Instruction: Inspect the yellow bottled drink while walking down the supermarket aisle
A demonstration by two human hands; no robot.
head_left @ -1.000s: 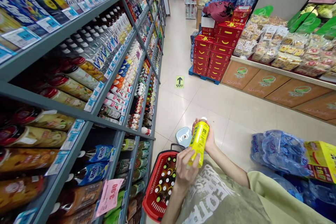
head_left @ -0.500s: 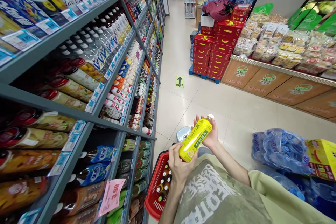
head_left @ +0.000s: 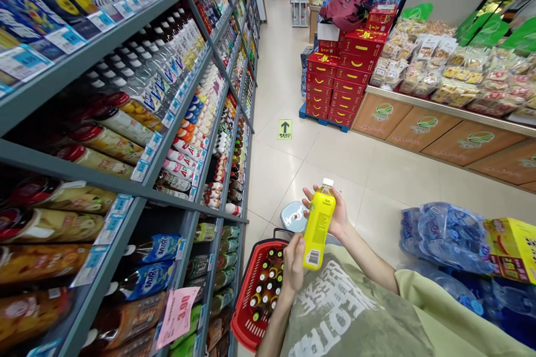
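The yellow drink bottle (head_left: 319,223) is held in front of the printed T-shirt (head_left: 335,295), its white cap (head_left: 328,182) pointed away from the body and its barcode (head_left: 313,257) turned to view. Its lower edge is pinched by the left hand (head_left: 294,264), thumb in front, fingers mostly hidden. Its upper part is backed by the right hand (head_left: 337,215), whose fingers are spread behind it; whether it is also gripped there cannot be told.

A slip is judged the main risk: smooth plastic is pinched at one edge only, and if the backing palm were eased off, the bottle could be tipped onto the floor tiles (head_left: 335,156) or against the red shopping basket (head_left: 238,318) just beside it.

One bottle is counted in the hands, one basket, one exit floor sticker (head_left: 285,129), one maroon bag (head_left: 344,12) and one blue pallet (head_left: 322,118). Roughly a dozen or more dark bottles (head_left: 268,285) are contained in the basket; an exact count is prevented by overlap.
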